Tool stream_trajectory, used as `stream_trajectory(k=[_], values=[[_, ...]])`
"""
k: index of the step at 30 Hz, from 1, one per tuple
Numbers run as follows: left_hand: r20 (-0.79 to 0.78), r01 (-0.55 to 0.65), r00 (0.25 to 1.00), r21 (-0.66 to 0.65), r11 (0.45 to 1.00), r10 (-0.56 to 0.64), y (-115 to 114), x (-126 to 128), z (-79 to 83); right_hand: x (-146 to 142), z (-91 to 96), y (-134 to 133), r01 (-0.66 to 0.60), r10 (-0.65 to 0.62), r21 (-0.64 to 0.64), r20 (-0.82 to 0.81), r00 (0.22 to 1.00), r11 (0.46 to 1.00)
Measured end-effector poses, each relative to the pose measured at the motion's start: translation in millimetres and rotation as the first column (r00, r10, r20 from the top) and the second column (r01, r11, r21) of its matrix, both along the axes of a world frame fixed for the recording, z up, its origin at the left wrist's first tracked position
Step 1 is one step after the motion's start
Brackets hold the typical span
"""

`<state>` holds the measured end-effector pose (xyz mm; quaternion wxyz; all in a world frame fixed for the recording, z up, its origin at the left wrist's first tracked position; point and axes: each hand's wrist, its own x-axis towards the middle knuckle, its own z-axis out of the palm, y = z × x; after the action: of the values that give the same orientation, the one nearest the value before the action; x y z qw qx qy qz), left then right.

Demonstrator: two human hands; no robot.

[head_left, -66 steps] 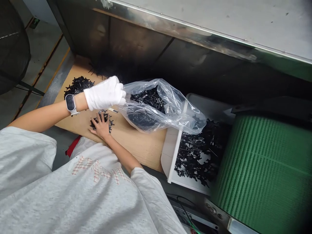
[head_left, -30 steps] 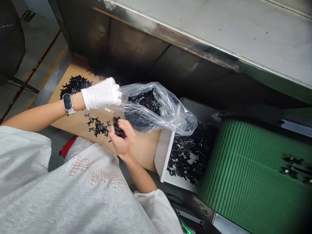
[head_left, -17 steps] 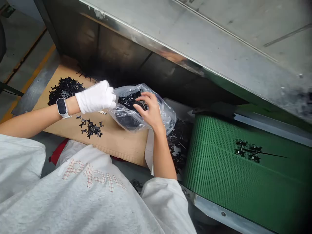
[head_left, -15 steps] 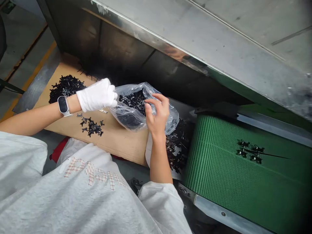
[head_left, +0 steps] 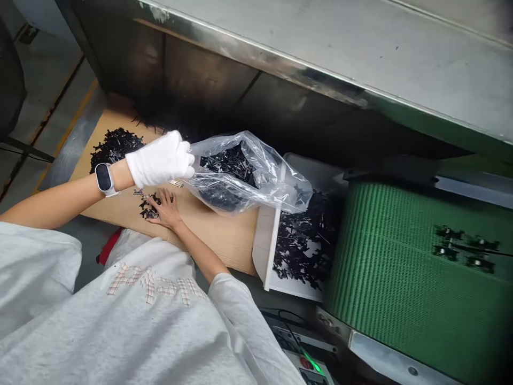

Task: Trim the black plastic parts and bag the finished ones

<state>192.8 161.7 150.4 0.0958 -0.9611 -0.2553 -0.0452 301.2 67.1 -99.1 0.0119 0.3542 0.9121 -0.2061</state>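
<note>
My left hand (head_left: 160, 159), in a white cotton glove with a smartwatch (head_left: 103, 178) on the wrist, grips the gathered neck of a clear plastic bag (head_left: 256, 179). The bag holds many small black parts (head_left: 228, 163) and rests on a cardboard sheet (head_left: 216, 240). My bare right hand (head_left: 166, 209) lies on the cardboard with its fingers spread. Its fingertips touch a small pile of black parts (head_left: 149, 207), partly hidden under the hand. A larger heap of the same parts (head_left: 116, 147) lies beyond my left wrist.
A white tray (head_left: 266, 240) piled with black parts sits right of the cardboard. Beyond it runs a green conveyor belt (head_left: 385, 256) carrying a few parts (head_left: 465, 248). A steel machine housing (head_left: 320, 53) overhangs everything. A control panel (head_left: 308, 366) shows at the bottom.
My right hand has moved from the bag's mouth back down to the small pile on the cardboard. The parts on the green belt sit further right in view. My left hand still grips the bag.
</note>
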Motion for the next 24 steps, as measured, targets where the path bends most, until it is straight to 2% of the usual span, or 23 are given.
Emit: stream_trajectory(k=[5,10,16,20,24], values=[[-0.005,-0.016,1.0,-0.045,0.999,0.016,0,1,-1.5,-36,5.4,13,-0.129,0.129,0.015,-0.049,0.99,0.992],[-0.018,-0.028,0.999,-0.033,0.999,0.027,0,4,-0.6,-41,3.8,8,-0.249,0.254,0.055,-0.109,0.961,0.967],[0.028,-0.042,0.999,-0.09,0.995,0.045,0,3,-2.0,-22,6.7,-3,-0.242,0.245,0.041,-0.098,0.965,0.97],[0.047,-0.064,0.996,-0.123,0.99,0.071,0,1,-4.9,10,12.2,-4,-0.172,0.174,0.03,-0.086,0.981,0.985],[0.069,-0.039,0.997,-0.111,0.993,0.047,0,-1,-7.1,33,8.8,-2,-0.089,0.09,-0.032,0.018,0.996,0.995]])
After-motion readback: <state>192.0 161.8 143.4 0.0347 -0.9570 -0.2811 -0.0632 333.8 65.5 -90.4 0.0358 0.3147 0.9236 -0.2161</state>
